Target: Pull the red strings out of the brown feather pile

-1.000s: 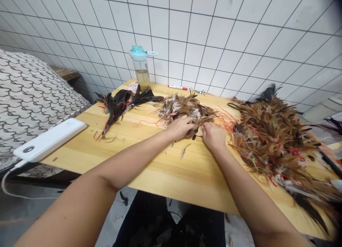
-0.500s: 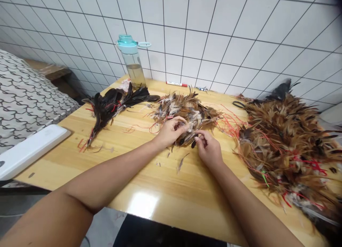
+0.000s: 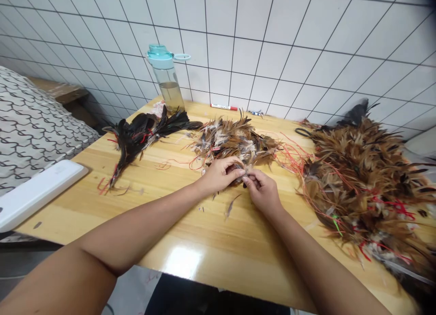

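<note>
In front of the middle pile of brown and grey feathers (image 3: pixel 235 135), my two hands meet almost fingertip to fingertip. My left hand (image 3: pixel 223 173) is closed in a pinch on small feathers, its thumb pointing right. My right hand (image 3: pixel 264 190) also pinches, thumb against forefinger, at the same feathers; their tips are partly hidden by the fingers. A loose grey feather (image 3: pixel 232 205) lies on the wooden table (image 3: pixel 218 237) just below the hands. Thin red strings (image 3: pixel 294 156) run from the middle pile toward the right.
A large heap of brown feathers (image 3: pixel 368 169) with red ties covers the right side. Black feather bundles (image 3: pixel 131 135) lie at the left. A water bottle (image 3: pixel 168 81) and a red-capped marker (image 3: pixel 224 107) are by the tiled wall. A white box-shaped device (image 3: pixel 42 194) sits at the left edge.
My left hand has lowered slightly, away from the pile. My right hand has moved a little left, so the fingertips of both hands now meet at the feathers.
</note>
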Available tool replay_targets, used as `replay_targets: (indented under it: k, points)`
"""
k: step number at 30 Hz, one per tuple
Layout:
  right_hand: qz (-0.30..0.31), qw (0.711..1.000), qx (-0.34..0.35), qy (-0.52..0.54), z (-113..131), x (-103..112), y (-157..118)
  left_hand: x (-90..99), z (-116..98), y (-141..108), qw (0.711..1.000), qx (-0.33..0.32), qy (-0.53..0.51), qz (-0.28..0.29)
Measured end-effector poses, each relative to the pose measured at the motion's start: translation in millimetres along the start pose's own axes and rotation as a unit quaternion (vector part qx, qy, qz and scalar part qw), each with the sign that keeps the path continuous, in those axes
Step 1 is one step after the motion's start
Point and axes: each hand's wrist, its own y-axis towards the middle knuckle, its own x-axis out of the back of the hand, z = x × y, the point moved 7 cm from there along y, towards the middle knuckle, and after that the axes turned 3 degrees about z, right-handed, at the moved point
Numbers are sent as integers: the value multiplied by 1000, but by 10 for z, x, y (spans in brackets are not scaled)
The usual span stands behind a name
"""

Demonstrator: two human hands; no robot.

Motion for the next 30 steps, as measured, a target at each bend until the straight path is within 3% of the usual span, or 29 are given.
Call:
replay_targets:
  k: [4, 10, 20, 27, 30]
  points:
    - [-24, 998, -16, 60, -40, 46, 36, -39, -5, -2, 999, 6, -35, 25]
    - [-28, 979, -100, 175, -196, 48, 41, 81, 48, 29, 991, 24, -113, -69]
    - [-48, 952, -142, 268, -248, 111, 59, 98, 87, 11, 974, 76, -188, -98]
    - [-32, 966, -125, 223, -229, 55, 49, -97, 123, 0, 973, 116, -200, 11]
    - [-47, 970, -124, 205, -225, 57, 33, -140, 134, -14, 973, 128, -190, 28]
